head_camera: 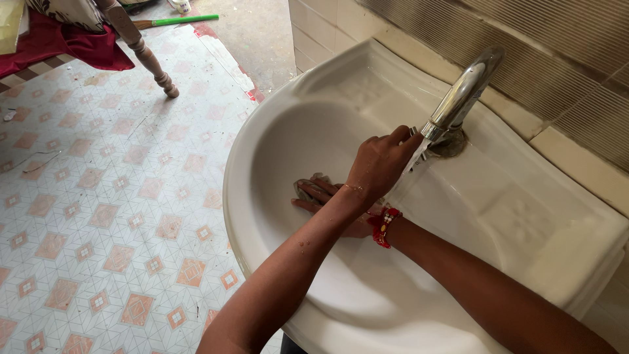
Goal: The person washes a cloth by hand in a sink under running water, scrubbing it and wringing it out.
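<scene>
I am at a white washbasin [262,131] fixed to a tiled wall. My left hand [380,164] reaches across to the mouth of the chrome tap [462,95], its fingers curled at the thin stream of water [414,157]. Only the back of this hand shows, so what the fingers do is hidden. My right hand [321,196], with a red beaded bracelet [383,226] on the wrist, lies low in the bowl under my left forearm. It presses on a small grey cloth [304,188], and its palm is partly hidden.
Left of the basin is a patterned vinyl floor [98,196]. A turned wooden furniture leg [147,56] stands at the top left, with red fabric [59,42] beside it. A green-handled tool [177,21] lies on the floor beyond. Ribbed wall tiles [557,72] rise behind the tap.
</scene>
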